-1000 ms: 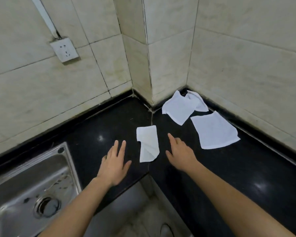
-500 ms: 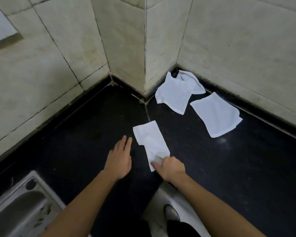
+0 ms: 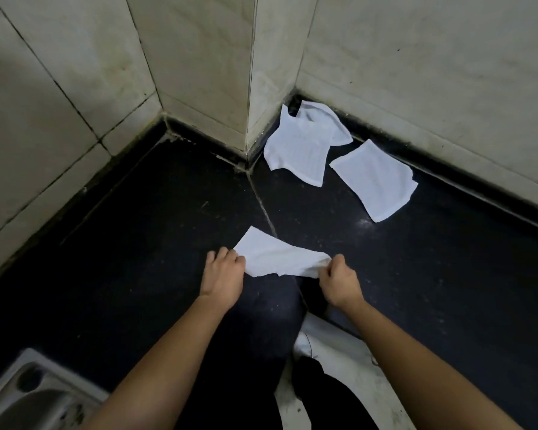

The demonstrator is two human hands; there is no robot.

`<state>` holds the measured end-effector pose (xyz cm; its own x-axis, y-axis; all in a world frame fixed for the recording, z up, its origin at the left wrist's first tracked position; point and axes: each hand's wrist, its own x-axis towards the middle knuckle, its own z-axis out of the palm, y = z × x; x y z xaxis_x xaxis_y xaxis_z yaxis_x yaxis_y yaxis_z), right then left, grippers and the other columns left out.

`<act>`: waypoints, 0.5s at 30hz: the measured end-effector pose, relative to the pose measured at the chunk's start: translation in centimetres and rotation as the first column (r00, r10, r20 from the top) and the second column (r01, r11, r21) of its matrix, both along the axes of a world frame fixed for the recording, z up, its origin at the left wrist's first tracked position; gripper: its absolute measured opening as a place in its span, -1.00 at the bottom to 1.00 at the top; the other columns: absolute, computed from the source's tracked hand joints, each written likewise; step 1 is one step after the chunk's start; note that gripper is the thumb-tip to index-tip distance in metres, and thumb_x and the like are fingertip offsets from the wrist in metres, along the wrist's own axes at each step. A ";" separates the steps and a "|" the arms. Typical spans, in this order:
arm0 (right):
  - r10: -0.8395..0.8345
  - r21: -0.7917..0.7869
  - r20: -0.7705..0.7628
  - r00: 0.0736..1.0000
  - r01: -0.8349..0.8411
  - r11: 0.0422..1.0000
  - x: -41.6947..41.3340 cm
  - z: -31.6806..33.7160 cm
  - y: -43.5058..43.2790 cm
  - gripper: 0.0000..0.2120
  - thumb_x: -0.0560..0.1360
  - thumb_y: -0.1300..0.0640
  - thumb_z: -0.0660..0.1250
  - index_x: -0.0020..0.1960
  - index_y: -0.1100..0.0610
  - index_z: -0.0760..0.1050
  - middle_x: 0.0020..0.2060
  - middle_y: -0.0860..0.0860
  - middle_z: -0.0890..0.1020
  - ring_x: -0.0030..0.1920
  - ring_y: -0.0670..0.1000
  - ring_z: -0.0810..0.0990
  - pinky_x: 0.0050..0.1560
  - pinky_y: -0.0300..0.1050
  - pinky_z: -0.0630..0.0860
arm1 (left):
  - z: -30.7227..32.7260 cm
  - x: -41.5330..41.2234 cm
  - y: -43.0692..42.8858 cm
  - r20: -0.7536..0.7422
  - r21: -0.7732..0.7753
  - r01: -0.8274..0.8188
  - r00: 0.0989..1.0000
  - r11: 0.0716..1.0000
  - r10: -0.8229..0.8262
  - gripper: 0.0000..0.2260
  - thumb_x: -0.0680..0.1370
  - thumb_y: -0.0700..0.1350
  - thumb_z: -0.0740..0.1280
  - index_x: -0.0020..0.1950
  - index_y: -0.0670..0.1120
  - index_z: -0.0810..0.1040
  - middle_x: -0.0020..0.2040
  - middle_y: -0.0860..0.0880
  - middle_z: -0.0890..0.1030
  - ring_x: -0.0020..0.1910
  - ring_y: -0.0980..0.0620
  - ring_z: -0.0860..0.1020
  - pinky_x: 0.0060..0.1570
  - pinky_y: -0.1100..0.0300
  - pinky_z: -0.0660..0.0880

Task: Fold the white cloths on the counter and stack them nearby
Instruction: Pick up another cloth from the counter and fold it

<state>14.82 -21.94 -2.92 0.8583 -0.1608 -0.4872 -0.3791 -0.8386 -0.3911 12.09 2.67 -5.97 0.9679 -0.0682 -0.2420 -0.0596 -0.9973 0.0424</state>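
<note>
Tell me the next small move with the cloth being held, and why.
Probably draw the hands apart and lay the near cloth flat on the counter. The left hand and right hand each pinch one end, and it looks wrinkled and twisted between them, so a clean fold likely needs smoothing first.

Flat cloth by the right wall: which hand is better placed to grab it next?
Probably the right hand: it is nearer the flat cloth; the left hand is farther. Both pinch the near cloth.
</note>
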 end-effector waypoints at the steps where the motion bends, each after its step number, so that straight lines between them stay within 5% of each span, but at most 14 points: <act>1: -0.029 0.036 0.007 1.000 0.028 0.999 0.2 0.1 -0.2 -0.86 0.60 0.08 0.23 0.02 0.13 0.32 -0.15 0.05 0.52 -0.18 0.09 0.53 -0.16 -0.09 0.39 | -0.2 -0.6 0.3 -0.011 -0.027 -0.045 0.999 0.999 0.045 -0.73 0.56 -0.17 0.17 0.20 -0.01 0.55 0.18 0.02 0.57 0.19 -0.03 0.43 0.20 0.06 0.32; 5: -0.068 0.140 0.107 0.992 0.053 0.989 1.1 0.5 -0.6 -0.83 0.56 0.15 0.32 0.14 0.07 0.44 -0.04 0.04 0.60 -0.02 0.09 0.59 -0.03 -0.12 0.45 | 0.6 -2.0 1.4 0.002 -0.277 -0.317 0.944 0.907 0.330 -0.85 0.55 -0.10 0.22 0.03 -0.08 0.54 -0.01 -0.04 0.61 0.04 -0.09 0.50 0.04 0.03 0.38; 10: -0.067 0.239 0.279 0.958 -0.002 0.971 3.4 1.6 0.0 -0.65 0.57 0.19 0.27 0.36 0.10 0.42 0.02 0.05 0.58 -0.04 0.01 0.53 0.04 -0.15 0.39 | 3.2 -3.2 2.7 -0.040 -0.636 -0.522 0.758 0.568 0.651 -0.96 0.58 -0.14 0.20 -0.01 -0.05 0.44 -0.21 -0.04 0.58 -0.23 -0.07 0.53 -0.25 0.04 0.44; 12: -0.088 0.378 0.261 0.961 -0.018 0.926 4.5 2.3 0.5 -0.72 0.55 0.18 0.29 0.24 0.05 0.50 -0.03 0.02 0.60 -0.06 -0.01 0.56 0.00 -0.18 0.43 | 4.7 -3.9 2.8 -0.079 -0.693 -0.557 0.689 0.457 0.720 -0.95 0.57 -0.12 0.20 0.00 0.01 0.43 -0.25 0.02 0.56 -0.28 0.00 0.54 -0.29 0.05 0.47; 15: -0.085 0.486 0.230 0.969 -0.038 0.873 5.6 3.2 1.1 -0.91 0.54 0.14 0.29 -0.10 0.02 0.57 -0.16 -0.07 0.63 -0.15 -0.12 0.56 -0.15 -0.26 0.43 | 6.0 -4.5 2.4 -0.287 -0.785 -0.613 0.488 0.090 0.824 -0.92 0.55 -0.13 0.24 0.00 0.04 0.45 -0.13 -0.02 0.57 -0.30 -0.02 0.55 -0.34 0.06 0.52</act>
